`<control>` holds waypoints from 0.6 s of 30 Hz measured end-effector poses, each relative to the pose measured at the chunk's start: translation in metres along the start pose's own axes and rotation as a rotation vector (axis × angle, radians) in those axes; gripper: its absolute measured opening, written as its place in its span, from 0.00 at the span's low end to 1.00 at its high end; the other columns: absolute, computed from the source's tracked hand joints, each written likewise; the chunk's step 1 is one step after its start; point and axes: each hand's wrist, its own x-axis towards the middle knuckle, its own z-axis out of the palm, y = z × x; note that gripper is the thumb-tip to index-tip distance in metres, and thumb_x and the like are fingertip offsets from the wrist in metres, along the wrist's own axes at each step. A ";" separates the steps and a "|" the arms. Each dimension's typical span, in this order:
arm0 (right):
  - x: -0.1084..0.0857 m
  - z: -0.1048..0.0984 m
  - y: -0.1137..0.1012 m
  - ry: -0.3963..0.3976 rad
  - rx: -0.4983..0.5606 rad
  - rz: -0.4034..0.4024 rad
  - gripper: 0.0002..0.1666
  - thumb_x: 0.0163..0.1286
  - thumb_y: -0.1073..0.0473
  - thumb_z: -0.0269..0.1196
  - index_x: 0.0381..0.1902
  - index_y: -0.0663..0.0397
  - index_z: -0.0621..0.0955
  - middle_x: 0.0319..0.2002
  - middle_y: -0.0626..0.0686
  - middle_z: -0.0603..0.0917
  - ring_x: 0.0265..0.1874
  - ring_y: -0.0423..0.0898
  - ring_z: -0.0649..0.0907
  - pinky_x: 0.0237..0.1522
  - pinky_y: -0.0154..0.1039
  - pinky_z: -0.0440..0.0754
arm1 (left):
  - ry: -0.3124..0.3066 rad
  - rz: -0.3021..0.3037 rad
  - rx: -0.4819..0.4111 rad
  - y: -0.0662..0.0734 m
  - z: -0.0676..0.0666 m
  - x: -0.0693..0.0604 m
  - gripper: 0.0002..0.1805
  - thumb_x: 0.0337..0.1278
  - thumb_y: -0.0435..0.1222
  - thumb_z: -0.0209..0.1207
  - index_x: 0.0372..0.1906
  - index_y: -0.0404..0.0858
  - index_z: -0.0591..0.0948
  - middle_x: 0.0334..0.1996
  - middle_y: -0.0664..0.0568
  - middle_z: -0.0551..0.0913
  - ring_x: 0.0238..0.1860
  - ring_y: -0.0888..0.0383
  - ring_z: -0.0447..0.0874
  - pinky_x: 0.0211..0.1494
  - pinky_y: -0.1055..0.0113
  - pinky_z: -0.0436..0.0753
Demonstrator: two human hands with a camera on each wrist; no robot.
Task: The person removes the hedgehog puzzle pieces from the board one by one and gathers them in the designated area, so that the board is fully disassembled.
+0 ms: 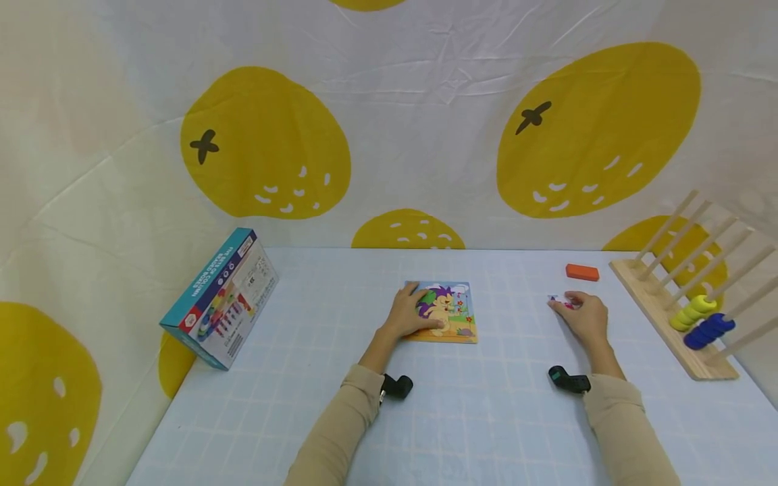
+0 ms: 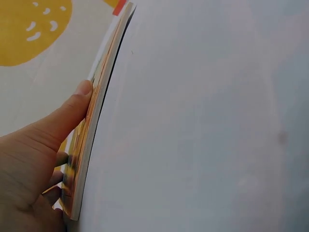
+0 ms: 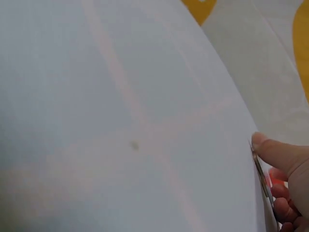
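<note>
Left hand [image 1: 406, 314]: grip spread wide, resting on the picture board [image 1: 452, 312], at mid worktop [image 1: 498, 378]. Right hand [image 1: 589, 317]: narrow grip, pinching a small flat piece [image 1: 552, 298]. Worktop stretches between board and piece. Peg rack [image 1: 652, 300] lines the right edge, box [image 1: 227, 304] the left, both well apart from the board. Red block [image 1: 581, 273] sits just beyond the right hand, near the far edge.
</note>
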 end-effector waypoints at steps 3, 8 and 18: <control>-0.001 0.005 -0.003 0.055 0.043 0.051 0.34 0.62 0.47 0.64 0.54 0.72 0.75 0.47 0.71 0.75 0.48 0.64 0.71 0.51 0.57 0.67 | 0.018 0.009 0.002 0.000 -0.001 -0.003 0.46 0.40 0.55 0.69 0.64 0.35 0.70 0.67 0.40 0.63 0.67 0.42 0.59 0.68 0.48 0.61; -0.009 0.022 -0.025 0.165 0.106 0.051 0.29 0.64 0.52 0.63 0.55 0.69 0.75 0.47 0.69 0.74 0.51 0.63 0.69 0.53 0.56 0.65 | 0.038 0.018 0.015 -0.001 -0.001 -0.005 0.46 0.40 0.55 0.69 0.64 0.34 0.71 0.66 0.41 0.64 0.66 0.42 0.61 0.67 0.49 0.63; -0.026 0.075 -0.109 -0.175 0.135 -0.378 0.31 0.60 0.57 0.66 0.58 0.67 0.74 0.57 0.70 0.73 0.56 0.66 0.71 0.58 0.61 0.65 | 0.003 0.019 0.012 -0.001 0.000 -0.003 0.45 0.43 0.56 0.67 0.65 0.34 0.69 0.66 0.41 0.64 0.66 0.41 0.61 0.67 0.48 0.64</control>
